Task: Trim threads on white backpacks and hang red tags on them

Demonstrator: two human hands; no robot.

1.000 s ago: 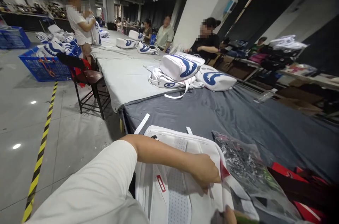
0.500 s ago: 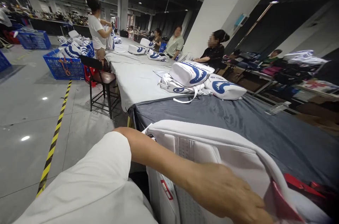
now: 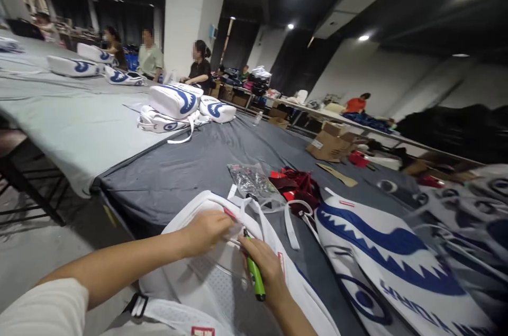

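A white backpack (image 3: 198, 278) lies back side up at the near edge of the table covered in dark grey cloth (image 3: 190, 166). My left hand (image 3: 204, 230) pinches a strap or zipper edge at the bag's top. My right hand (image 3: 265, 267) is closed around a green lighter-like tool (image 3: 254, 272), its tip close to the spot my left hand pinches. A clear plastic bag of small parts (image 3: 250, 180) lies just beyond the backpack.
White bags with a blue shark print (image 3: 392, 267) lie to the right, with red tags (image 3: 297, 185) behind them. More shark-print bags (image 3: 178, 106) are piled farther up the table. A cardboard box (image 3: 331, 143) stands mid right. Several people sit at the far side.
My view swung right, away from the floor and the blue crates. The backpack went from lifted to lying flat. My left hand moved to its top edge, and my right hand with the green tool came into view.
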